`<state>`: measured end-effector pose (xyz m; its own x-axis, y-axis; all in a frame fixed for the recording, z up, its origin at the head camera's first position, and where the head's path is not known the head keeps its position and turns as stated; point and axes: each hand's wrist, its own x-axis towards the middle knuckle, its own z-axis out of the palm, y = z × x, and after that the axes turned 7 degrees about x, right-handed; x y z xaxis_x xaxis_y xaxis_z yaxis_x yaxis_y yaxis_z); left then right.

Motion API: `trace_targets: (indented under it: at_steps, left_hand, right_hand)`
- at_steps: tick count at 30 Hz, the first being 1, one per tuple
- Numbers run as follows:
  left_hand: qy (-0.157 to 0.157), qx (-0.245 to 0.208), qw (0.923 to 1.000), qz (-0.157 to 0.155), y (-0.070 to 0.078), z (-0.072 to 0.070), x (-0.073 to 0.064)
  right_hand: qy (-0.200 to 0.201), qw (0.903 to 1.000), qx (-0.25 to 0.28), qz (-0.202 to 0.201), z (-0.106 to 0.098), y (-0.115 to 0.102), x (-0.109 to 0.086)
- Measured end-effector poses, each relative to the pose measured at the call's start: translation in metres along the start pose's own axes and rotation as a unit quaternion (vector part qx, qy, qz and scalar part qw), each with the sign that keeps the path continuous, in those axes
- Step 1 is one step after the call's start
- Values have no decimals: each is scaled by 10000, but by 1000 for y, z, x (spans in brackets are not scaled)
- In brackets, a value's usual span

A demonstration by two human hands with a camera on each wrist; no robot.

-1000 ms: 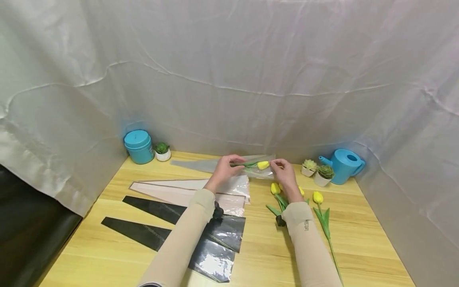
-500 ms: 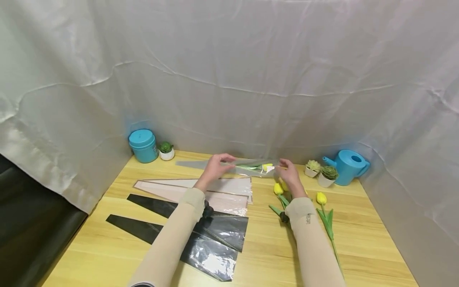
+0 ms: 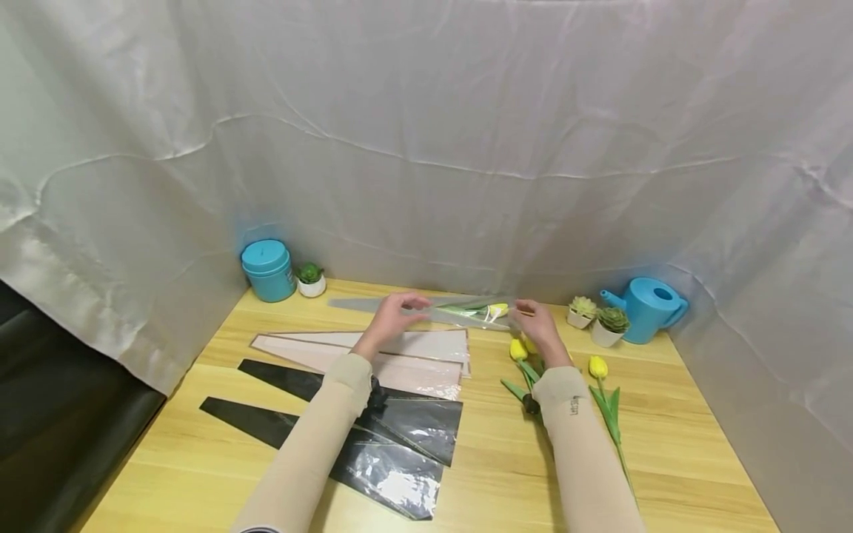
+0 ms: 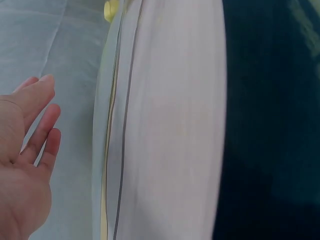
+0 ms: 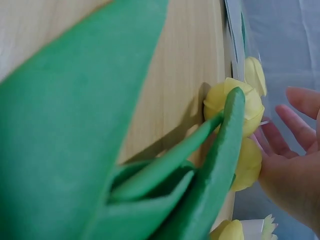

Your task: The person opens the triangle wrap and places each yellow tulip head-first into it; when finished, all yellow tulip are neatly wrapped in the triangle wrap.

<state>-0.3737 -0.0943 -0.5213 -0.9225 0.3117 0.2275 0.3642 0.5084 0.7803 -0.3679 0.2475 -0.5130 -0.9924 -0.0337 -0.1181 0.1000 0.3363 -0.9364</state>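
At the table's back in the head view lies a clear, tapered flower sleeve, its narrow end to the left. A yellow tulip with green leaves shows through its shiny film. My left hand hovers over the sleeve's middle; in the left wrist view its fingers are loosely bent with nothing between them. At the sleeve's wide right end is my right hand, fingertips right at the film's edge. The right wrist view shows its fingers spread beside yellow tulip heads.
Pale pink sleeves and black sleeves lie at centre-left. More tulips lie under my right forearm, with one tulip to the right. A blue canister, potted succulents and a blue watering can line the back.
My left hand has drawn back leftward from the tulip's leaves. The film at the sleeve's wide end now lies over the tulip head. My right hand stays near that end. The view has shifted slightly.
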Motion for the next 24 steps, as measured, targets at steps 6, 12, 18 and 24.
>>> trace_targets:
  at_steps: [6,12,18,24]
  left_hand:
    - [-49,45,9999,99,7,8,-2]
    - [-459,37,9985,282,18,22,-5]
    - [-841,-6,9959,331,28,42,-9]
    - [-1017,-6,9942,335,36,57,-14]
  right_hand:
    - [112,9998,-121,-110,-12,-11,-13]
    - [129,9991,-258,-316,-38,-29,-39]
    - [366,9939,-790,-673,-71,-39,-82]
    - [421,9886,-1242,-736,-95,-33,-134]
